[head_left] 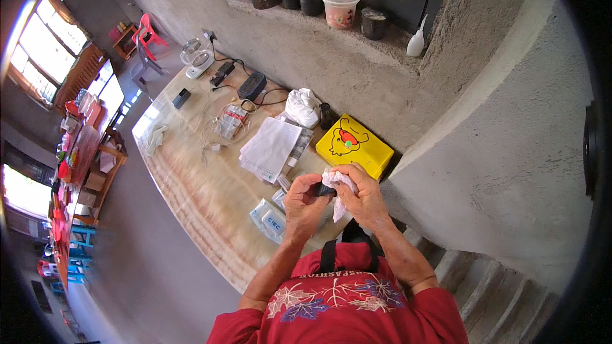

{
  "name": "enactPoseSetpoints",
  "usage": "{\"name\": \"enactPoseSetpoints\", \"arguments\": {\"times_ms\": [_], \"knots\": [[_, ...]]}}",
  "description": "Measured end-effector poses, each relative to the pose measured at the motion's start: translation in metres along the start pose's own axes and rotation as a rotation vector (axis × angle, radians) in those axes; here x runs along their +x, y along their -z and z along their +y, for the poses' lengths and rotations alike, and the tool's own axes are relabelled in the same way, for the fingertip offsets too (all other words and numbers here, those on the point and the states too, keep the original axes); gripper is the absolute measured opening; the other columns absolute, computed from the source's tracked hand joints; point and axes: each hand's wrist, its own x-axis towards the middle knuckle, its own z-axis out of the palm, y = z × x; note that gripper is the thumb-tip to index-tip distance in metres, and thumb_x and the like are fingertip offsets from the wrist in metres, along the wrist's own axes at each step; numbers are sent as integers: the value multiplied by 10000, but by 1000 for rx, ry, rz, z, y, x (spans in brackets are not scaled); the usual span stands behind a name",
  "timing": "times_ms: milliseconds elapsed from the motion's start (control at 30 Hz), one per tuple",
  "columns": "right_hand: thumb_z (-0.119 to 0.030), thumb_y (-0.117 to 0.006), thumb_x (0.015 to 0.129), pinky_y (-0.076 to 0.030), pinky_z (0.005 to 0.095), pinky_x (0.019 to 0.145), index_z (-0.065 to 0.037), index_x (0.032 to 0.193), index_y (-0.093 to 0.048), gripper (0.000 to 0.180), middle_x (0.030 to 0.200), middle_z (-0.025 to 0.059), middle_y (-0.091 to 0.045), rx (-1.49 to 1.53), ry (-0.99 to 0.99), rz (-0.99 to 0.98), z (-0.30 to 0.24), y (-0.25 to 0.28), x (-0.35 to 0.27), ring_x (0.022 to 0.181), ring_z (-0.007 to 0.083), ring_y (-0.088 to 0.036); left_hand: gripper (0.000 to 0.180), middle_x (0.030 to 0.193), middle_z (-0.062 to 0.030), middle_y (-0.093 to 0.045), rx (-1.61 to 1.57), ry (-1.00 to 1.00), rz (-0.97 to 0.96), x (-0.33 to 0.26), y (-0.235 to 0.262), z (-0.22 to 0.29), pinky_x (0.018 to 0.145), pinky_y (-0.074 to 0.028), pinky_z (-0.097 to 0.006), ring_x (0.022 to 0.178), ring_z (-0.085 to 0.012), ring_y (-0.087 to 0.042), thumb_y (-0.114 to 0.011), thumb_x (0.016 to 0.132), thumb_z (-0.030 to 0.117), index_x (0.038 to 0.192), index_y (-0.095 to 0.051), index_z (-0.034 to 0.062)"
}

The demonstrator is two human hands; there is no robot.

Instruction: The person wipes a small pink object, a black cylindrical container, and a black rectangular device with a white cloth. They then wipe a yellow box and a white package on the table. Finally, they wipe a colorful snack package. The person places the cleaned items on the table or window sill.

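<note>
Both of my hands are held close together over the near right edge of the table. My left hand (302,205) is closed on a small black object (324,190); its kind is mostly hidden by my fingers. My right hand (364,199) grips a pale pink-white cloth (341,183), pressed against the black object, with a loose end hanging down. Just left of and below my left hand lies a white and blue packet (268,218) on the table. Beyond my hands sits a yellow box (355,146) with a cartoon duck face.
The marbled table (191,181) carries paper sheets (270,148), a bunched white cloth (301,108), a black device (252,86) with cables and a white glove (155,139). Jars and a plastic tub (340,6) line the window sill. Steps (491,286) descend at the right.
</note>
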Motion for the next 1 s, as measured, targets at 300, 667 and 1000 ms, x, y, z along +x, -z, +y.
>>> {"name": "enactPoseSetpoints", "arguments": {"times_ms": [300, 667, 1000], "knots": [[-19, -535, 801, -454, 276, 751, -17, 1058, -573, 259, 990, 106, -575, 25, -99, 91, 7, 20, -2, 859, 176, -562, 418, 1034, -55, -575, 95, 36, -33, 3, 8, 7, 841, -440, -249, 972, -133, -553, -568, 773, -103, 1172, -504, 4], [3, -572, 742, -426, 373, 844, -8, 1076, -564, 334, 1047, 153, -543, -361, 45, 130, 12, 29, -2, 980, 308, -520, 313, 963, -45, -596, -107, 230, 219, 9, 17, 3, 652, -489, -230, 801, -110, -568, -626, 805, 9, 1095, -526, 68], [6, -642, 668, -448, 384, 845, -11, 1036, -607, 369, 1176, 105, -542, -566, 563, 47, 21, -22, -21, 990, 321, -513, 199, 994, -74, -608, -688, 443, 275, 19, 14, -16, 719, -536, -323, 888, -190, -608, -565, 879, 84, 1065, -493, 92]]}}
